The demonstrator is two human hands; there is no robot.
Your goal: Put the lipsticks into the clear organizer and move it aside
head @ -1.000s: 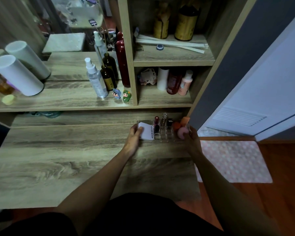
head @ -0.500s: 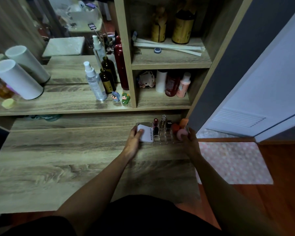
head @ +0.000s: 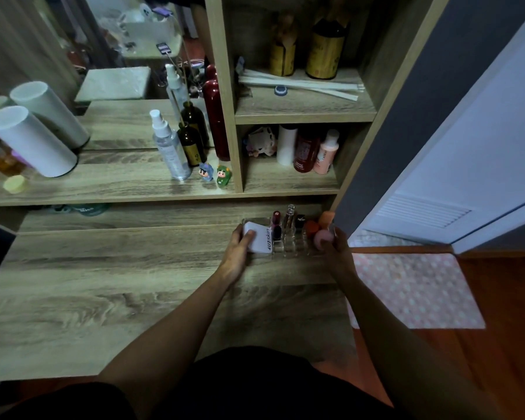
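My left hand (head: 238, 247) and right hand (head: 335, 245) grip the two ends of the clear plastic organizer (head: 288, 242), arms stretched forward. It lies lengthwise along the wooden desk's (head: 103, 283) far edge, near the right corner, lipsticks (head: 276, 225) upright inside.

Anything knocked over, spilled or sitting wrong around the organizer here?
Nothing stands out. The organizer sits flat on the desk, lipsticks upright in it, left hand and right hand at its ends. No spill shows.
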